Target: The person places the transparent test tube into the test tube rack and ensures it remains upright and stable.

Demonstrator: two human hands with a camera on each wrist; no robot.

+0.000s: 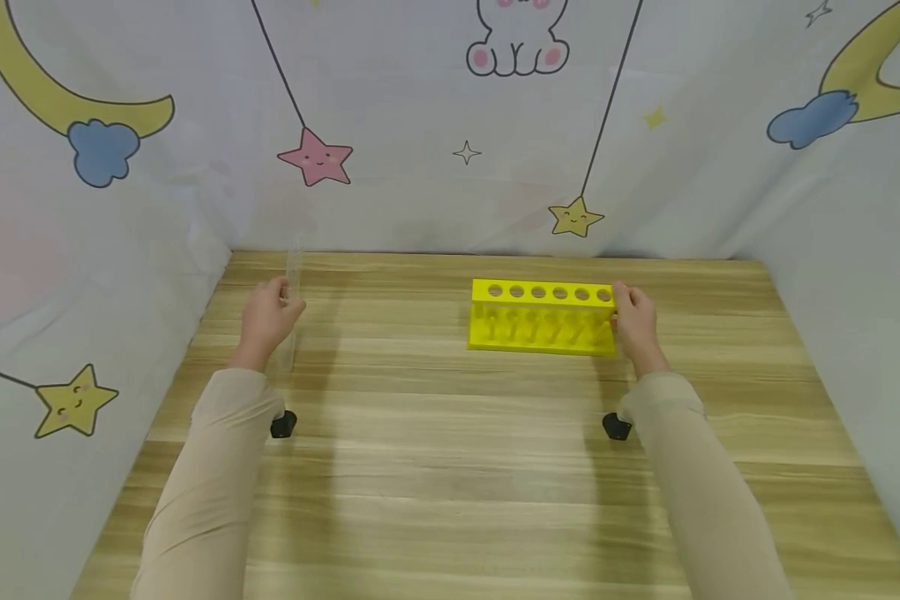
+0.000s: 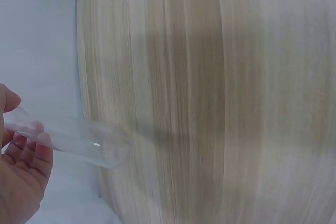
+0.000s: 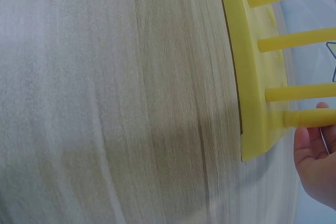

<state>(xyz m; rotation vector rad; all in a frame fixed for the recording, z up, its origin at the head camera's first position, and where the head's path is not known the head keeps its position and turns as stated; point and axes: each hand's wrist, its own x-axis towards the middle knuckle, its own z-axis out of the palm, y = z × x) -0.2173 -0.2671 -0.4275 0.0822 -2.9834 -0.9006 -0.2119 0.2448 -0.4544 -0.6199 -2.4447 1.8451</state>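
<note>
My left hand (image 1: 266,317) pinches a clear test tube (image 1: 293,292) between thumb and fingers, on the left side of the table. In the left wrist view the transparent tube (image 2: 94,142) extends from the fingers, its rounded end over the wood. Farther right, a yellow test tube rack (image 1: 542,343) stands on the table, with a row of round holes along its top and pegs on its base. My right hand (image 1: 636,317) grips the rack's right end. In the right wrist view, fingers and thumb are around the end post (image 3: 307,118).
The wooden table (image 1: 450,433) has its back edge at a white patterned curtain (image 1: 412,100), which also hangs along both sides. A black wrist device (image 1: 282,424) sits by the left sleeve, and another (image 1: 617,426) by the right sleeve.
</note>
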